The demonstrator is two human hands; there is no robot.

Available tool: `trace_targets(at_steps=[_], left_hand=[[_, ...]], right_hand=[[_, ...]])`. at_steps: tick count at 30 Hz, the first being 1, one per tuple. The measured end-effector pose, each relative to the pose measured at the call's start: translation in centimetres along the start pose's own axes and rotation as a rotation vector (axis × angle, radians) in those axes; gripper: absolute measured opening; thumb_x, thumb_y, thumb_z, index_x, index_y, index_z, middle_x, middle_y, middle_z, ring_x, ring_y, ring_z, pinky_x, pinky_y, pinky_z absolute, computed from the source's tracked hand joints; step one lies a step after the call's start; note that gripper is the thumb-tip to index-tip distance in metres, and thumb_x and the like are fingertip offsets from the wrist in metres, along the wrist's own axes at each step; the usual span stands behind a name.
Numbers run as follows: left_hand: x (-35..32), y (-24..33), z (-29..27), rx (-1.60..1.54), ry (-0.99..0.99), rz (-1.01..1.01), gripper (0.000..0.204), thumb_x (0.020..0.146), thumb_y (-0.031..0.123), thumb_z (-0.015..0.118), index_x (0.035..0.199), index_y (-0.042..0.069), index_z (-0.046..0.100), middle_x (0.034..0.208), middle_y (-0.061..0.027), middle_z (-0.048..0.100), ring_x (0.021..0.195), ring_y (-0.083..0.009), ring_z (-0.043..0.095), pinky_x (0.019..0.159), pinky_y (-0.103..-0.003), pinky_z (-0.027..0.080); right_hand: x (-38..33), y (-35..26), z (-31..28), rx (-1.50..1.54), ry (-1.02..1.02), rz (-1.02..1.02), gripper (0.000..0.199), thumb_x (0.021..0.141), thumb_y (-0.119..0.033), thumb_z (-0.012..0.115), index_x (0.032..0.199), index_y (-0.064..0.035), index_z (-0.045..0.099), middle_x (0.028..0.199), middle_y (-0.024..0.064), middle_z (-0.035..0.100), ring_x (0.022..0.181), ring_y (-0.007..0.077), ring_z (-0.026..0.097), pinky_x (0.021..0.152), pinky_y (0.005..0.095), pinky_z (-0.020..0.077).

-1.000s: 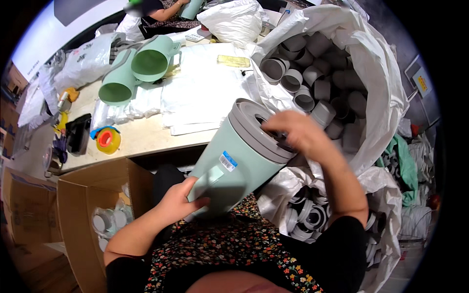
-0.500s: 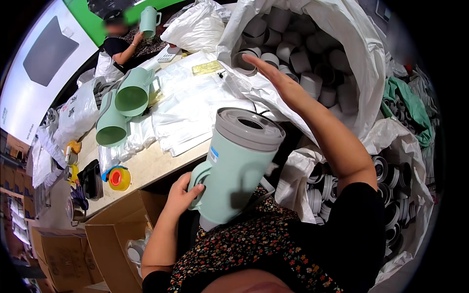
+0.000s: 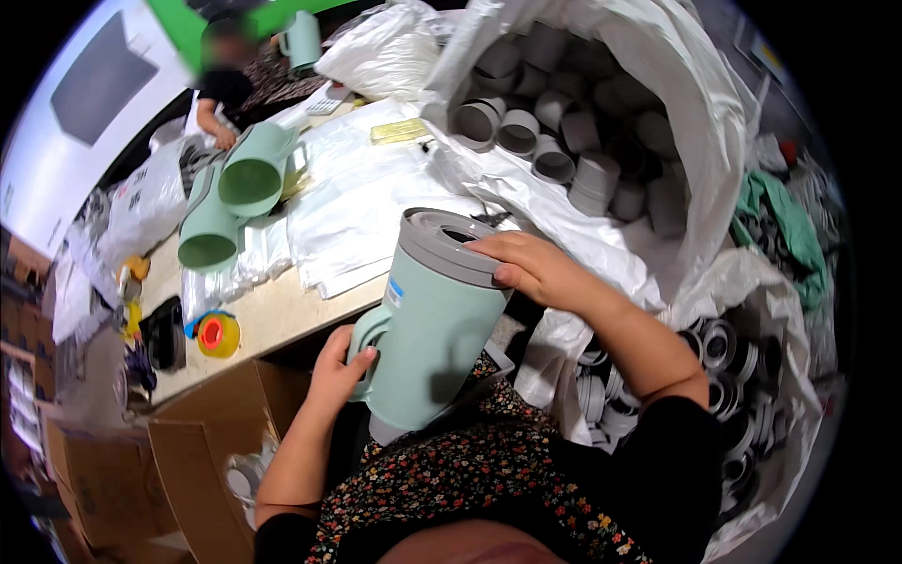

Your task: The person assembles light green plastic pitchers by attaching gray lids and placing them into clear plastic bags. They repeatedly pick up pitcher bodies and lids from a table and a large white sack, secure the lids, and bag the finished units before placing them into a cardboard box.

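A large mint-green travel mug (image 3: 437,329) with a blue-and-white sticker leans in front of my body. Its foot is narrower and grey. My left hand (image 3: 340,368) is closed around its side handle (image 3: 372,338), thumb on the outside. On top sits a grey lid (image 3: 423,235) with a dark opening. My right hand (image 3: 536,268) lies over the lid's right edge, fingers together across the top and thumb bent at the rim. The palm side is hidden.
Two green mug bodies (image 3: 252,179) lie on the table (image 3: 272,315) beside white plastic bags (image 3: 348,207). A big white sack (image 3: 714,122) holds grey cups; another sack (image 3: 785,376) holds lids. A cardboard box (image 3: 202,451) stands lower left. A co-worker (image 3: 225,94) sits across.
My right hand has come down from above the sack onto the lid. The mug has shifted slightly left. The co-worker's hand has dropped from a raised green mug toward the table.
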State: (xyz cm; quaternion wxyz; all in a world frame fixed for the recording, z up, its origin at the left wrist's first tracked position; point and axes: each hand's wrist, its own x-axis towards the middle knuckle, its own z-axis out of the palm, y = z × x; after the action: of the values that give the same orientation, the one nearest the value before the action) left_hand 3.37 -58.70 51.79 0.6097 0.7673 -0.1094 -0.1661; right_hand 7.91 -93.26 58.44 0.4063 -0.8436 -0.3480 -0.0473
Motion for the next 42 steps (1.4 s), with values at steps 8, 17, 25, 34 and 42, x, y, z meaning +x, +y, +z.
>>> trace_targets(at_steps=[8,17,25,34,42], left_hand=[[-3.3,5.1,1.7,0.066,-0.323,0.174,0.030,0.078,0.008,0.064,0.107,0.000,0.060,0.093,-0.0154,0.064,0.092,-0.0241,0.060,0.083,-0.033,0.047],[1.7,-3.4,-1.7,-0.355,0.005,0.413,0.072,0.092,0.057,0.032,0.133,-0.002,0.037,0.135,-0.0126,0.041,0.127,-0.0232,0.035,0.106,-0.037,0.024],[3.2,-3.4,-0.5,-0.405,-0.082,0.085,0.090,0.081,0.073,0.029,0.133,0.000,0.038,0.134,-0.0132,0.041,0.126,-0.0219,0.035,0.105,-0.033,0.024],[3.6,-3.5,-1.3,-0.579,-0.051,0.051,0.096,0.078,0.074,0.038,0.136,-0.003,0.031,0.132,-0.0134,0.043,0.124,-0.0203,0.038,0.104,-0.035,0.027],[3.5,-2.6,0.5,-0.444,-0.077,0.170,0.079,0.087,0.066,0.027,0.133,0.002,0.038,0.132,-0.0126,0.043,0.125,-0.0215,0.037,0.105,-0.034,0.024]], right_hand=[[2.1,-1.0,2.8,0.720,0.219,0.216,0.061,0.093,-0.050,0.032,0.106,0.0030,0.059,0.099,0.0157,0.063,0.087,0.0235,0.058,0.096,0.0376,0.0358],[1.6,2.2,3.6,0.664,0.204,-0.167,0.045,0.096,-0.036,0.031,0.077,-0.0044,0.058,0.065,0.0110,0.065,0.074,0.0220,0.056,0.096,0.0418,0.0310],[12.6,7.1,7.9,0.673,0.428,0.126,0.010,0.083,-0.004,0.055,0.084,0.0019,0.062,0.085,0.0118,0.061,0.081,0.0196,0.057,0.078,0.0288,0.0457],[21.9,18.3,23.9,0.428,0.352,0.476,0.016,0.084,-0.015,0.059,0.092,-0.0006,0.058,0.087,0.0126,0.060,0.084,0.0229,0.055,0.078,0.0308,0.0418],[20.2,18.0,21.2,-0.059,0.172,0.107,0.020,0.084,-0.018,0.058,0.094,0.0002,0.057,0.097,0.0161,0.059,0.088,0.0289,0.055,0.079,0.0336,0.0426]])
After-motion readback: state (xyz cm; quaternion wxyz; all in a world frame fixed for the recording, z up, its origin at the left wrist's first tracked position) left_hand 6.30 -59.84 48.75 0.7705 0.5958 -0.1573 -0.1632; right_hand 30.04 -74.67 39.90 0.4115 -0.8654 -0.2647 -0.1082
